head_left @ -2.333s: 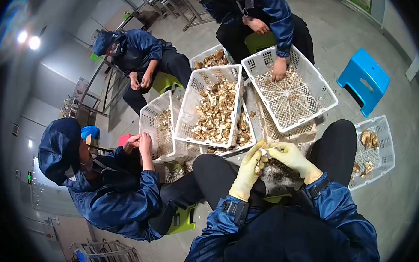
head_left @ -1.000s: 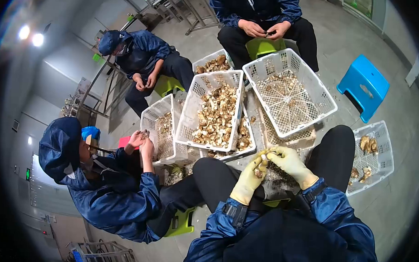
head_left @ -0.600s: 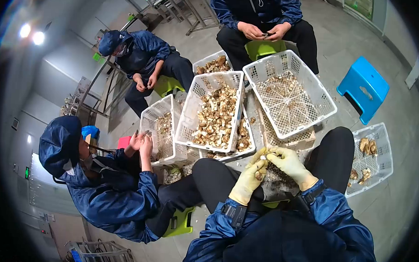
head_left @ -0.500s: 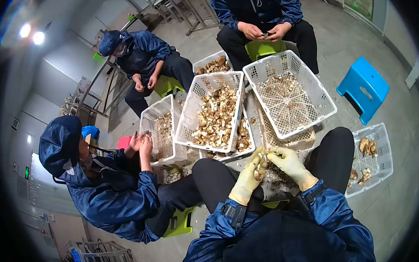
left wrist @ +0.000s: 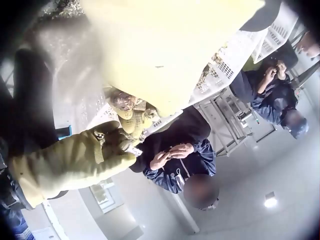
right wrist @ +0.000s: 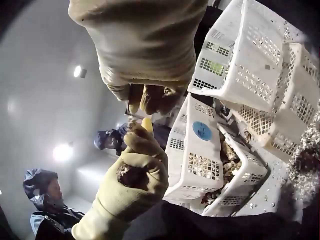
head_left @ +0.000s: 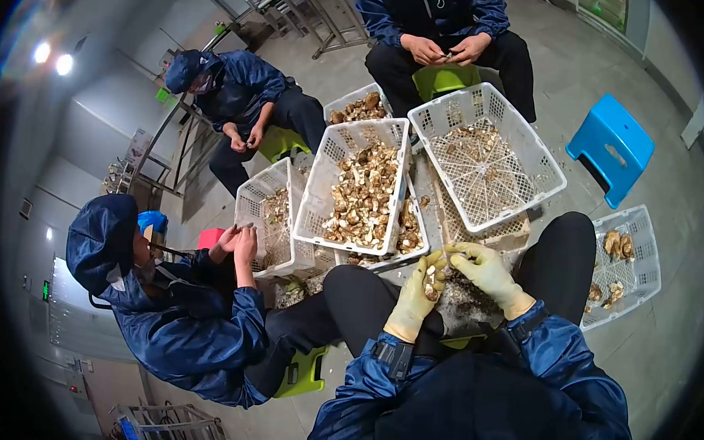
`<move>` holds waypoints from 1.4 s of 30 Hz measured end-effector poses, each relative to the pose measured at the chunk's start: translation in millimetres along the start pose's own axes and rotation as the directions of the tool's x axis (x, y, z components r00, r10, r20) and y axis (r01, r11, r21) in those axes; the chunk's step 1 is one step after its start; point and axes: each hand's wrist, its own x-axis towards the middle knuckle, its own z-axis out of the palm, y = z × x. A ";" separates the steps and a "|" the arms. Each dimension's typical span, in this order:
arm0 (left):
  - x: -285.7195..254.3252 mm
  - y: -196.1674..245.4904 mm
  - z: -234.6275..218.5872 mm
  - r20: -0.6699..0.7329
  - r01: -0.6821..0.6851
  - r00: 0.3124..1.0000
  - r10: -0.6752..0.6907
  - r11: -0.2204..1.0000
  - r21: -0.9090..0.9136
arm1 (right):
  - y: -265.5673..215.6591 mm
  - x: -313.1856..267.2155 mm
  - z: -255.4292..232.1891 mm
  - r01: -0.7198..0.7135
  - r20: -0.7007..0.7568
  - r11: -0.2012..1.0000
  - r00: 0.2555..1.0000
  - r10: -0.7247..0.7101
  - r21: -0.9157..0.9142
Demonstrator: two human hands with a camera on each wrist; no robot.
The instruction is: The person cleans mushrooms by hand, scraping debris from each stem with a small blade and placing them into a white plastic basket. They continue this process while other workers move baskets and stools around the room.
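My gloved left hand (head_left: 413, 303) curls round a small mushroom (head_left: 430, 283) between my knees in the head view. Its brown cap (right wrist: 132, 176) shows in the left palm in the right wrist view, and a pale stem end (right wrist: 132, 123) sticks up at the fingertips. Opposite, my gloved right hand (head_left: 489, 279) has its thumb and fingers bent together close to the left fingertips. It pinches a small, thin, pale piece (left wrist: 132, 150), mostly hidden by the fingers; I cannot tell what it is. Both gloves are pale yellow.
A white crate (head_left: 302, 218) of mushrooms stands ahead; another crate (head_left: 533, 197) with scattered pieces is to its right. A low crate (head_left: 646, 286) and blue stool (head_left: 616, 148) stand at the right. Three people in blue sit around. Dark crumbly scraps (head_left: 467, 295) lie below my hands.
The mushroom's pale stem end stood up between both hands; now the mushroom lies lower along the left fingers, and the hands are slightly apart. The person opposite has withdrawn a hand from the crate.
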 end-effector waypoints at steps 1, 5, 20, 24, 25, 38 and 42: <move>2.0 -0.3 -2.4 0.061 0.012 0.998 -0.011 1.000 -0.018 | 0.5 0.1 0.7 0.082 0.016 0.995 0.997 -0.082 -0.056; 6.6 -2.5 -10.9 0.100 -0.016 0.995 0.007 0.996 0.085 | 14.7 2.4 1.5 0.183 0.039 0.968 0.983 -0.179 -0.172; -12.5 11.1 19.8 0.157 -0.115 0.985 0.069 0.945 0.307 | 22.3 4.6 -0.7 0.023 0.085 0.999 0.996 -0.020 -0.034; -10.2 8.2 13.2 0.175 -0.189 0.977 0.124 0.883 0.429 | 0.0 0.4 -0.1 0.233 0.134 0.962 0.967 -0.214 -0.143; -11.6 8.7 15.2 0.176 -0.201 0.975 0.132 0.862 0.465 | 1.0 -0.1 -0.1 0.240 0.131 0.957 0.967 -0.220 -0.160; -18.2 14.7 25.6 0.171 -0.162 0.982 0.079 0.819 0.550 | 0.9 0.2 -2.4 -0.043 -0.061 0.974 0.998 0.030 -0.221; -8.2 16.2 4.8 0.110 -0.094 0.993 0.050 0.891 0.445 | 13.1 5.7 -7.7 0.002 -0.129 0.965 0.991 -0.037 -0.263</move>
